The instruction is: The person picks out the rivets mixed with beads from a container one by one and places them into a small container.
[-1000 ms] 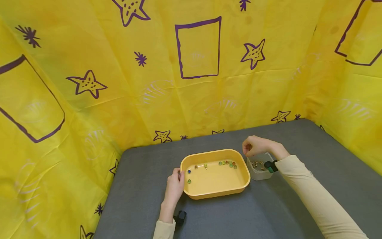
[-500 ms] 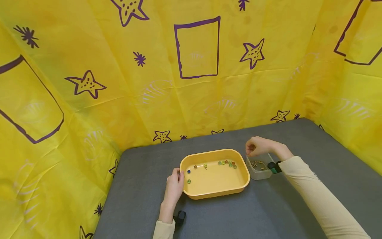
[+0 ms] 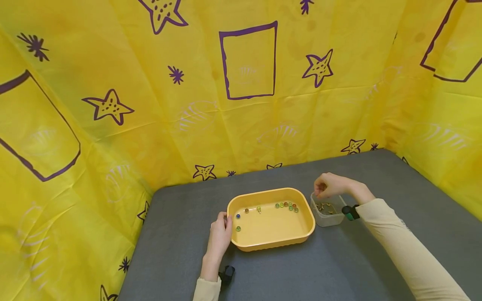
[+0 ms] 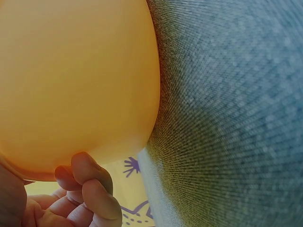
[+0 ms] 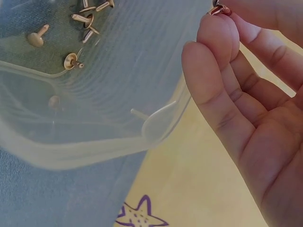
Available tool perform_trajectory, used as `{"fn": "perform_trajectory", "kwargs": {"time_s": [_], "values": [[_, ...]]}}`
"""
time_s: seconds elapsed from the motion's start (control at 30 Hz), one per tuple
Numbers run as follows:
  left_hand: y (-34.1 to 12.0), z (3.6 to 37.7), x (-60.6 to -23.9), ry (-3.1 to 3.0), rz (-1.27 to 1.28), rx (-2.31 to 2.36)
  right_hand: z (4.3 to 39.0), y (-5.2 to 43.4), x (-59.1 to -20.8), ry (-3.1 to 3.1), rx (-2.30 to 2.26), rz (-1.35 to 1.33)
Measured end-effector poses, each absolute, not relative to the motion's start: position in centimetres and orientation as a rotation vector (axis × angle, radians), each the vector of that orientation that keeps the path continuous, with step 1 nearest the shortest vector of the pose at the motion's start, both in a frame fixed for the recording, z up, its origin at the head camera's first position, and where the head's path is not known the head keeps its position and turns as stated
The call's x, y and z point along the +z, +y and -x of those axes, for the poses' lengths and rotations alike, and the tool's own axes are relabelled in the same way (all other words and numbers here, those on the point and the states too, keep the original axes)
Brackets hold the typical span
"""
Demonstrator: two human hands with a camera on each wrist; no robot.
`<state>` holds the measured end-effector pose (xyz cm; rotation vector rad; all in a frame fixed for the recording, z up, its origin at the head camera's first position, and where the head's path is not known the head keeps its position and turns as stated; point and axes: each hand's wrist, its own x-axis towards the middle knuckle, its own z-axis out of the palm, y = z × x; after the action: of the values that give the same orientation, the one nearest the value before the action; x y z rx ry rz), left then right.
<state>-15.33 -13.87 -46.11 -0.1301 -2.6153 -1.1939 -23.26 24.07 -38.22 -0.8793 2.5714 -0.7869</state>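
Note:
My left hand [image 3: 220,234] grips the left rim of a yellow plastic tray [image 3: 271,240], and curled fingers [image 4: 97,189] show against its outer wall in the left wrist view. Several glass marbles [image 3: 290,206] lie inside it, along with a tiny gold piece beside a yellow-green marble [image 3: 258,208]. Over the far side of a clear plastic container [image 3: 329,220] is my right hand [image 3: 331,184]. Its thumb and fingertips pinch a small coppery metal rivet [image 5: 220,9], partly hidden by the fingers. Several similar rivets [image 5: 85,19] are scattered on the container's floor.
A grey-covered table [image 3: 180,234] bears both containers, which stand side by side, the clear one on the right. Behind it hangs a yellow cloth [image 3: 248,138] with purple drawings. Black bands [image 3: 227,274] sit at both wrists.
My right hand has shifted slightly right and nearer over the clear container. The left hand and the tray stay as they were.

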Motion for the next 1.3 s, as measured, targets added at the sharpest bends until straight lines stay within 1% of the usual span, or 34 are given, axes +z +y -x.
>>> {"fn": "perform_trajectory", "kwargs": {"time_s": [0.27, 0.5, 0.9, 1.3], "values": [[-13.9, 15.5, -46.2, -2.625, 0.125, -1.202, 23.0, 24.6, -38.2, 2.549, -0.808, 0.835], [-13.9, 15.1, -46.2, -2.494, 0.248, -1.201, 22.7, 24.9, -38.2, 2.552, -0.796, 0.838], [-13.9, 15.4, -46.1, -2.633, 0.127, -1.196, 22.3, 25.4, -38.5, 2.54, -0.814, 0.851], [-13.9, 15.5, -46.1, -2.641, 0.125, -1.207, 22.2, 25.6, -38.8, 2.505, -0.841, 0.821]]}}
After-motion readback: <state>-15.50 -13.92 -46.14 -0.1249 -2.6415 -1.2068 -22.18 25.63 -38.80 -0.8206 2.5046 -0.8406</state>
